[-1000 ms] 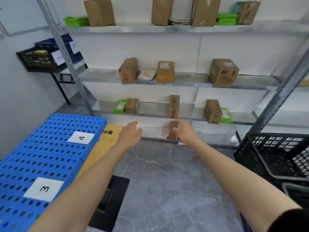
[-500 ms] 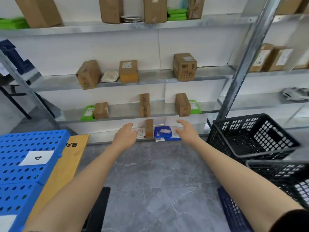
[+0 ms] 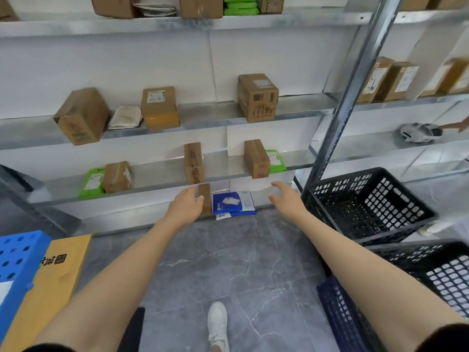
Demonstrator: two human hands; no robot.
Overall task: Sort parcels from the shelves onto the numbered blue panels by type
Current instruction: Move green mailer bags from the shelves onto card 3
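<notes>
Both my arms reach toward the lowest shelf. My left hand (image 3: 186,205) is open, its fingers just left of a narrow upright brown box (image 3: 205,198). My right hand (image 3: 285,196) is open too, hanging empty to the right of a blue-and-white flat mailer (image 3: 233,203) that lies on the bottom shelf between my hands. Brown cartons (image 3: 257,97) and green mailers (image 3: 91,182) stand on the metal shelves (image 3: 162,174) above. A corner of a blue perforated panel (image 3: 17,260) shows at the lower left.
Black plastic crates (image 3: 365,201) stand at the right on the grey floor, with a dark blue crate (image 3: 337,311) below them. A yellow flat box (image 3: 54,278) lies beside the blue panel. A shelf upright (image 3: 347,97) rises at the right. My white shoe (image 3: 217,323) is below.
The view has swung right and closer to the shelves; the blue panels have slid mostly out of frame. Both hands have spread apart around the blue mailer, still empty.
</notes>
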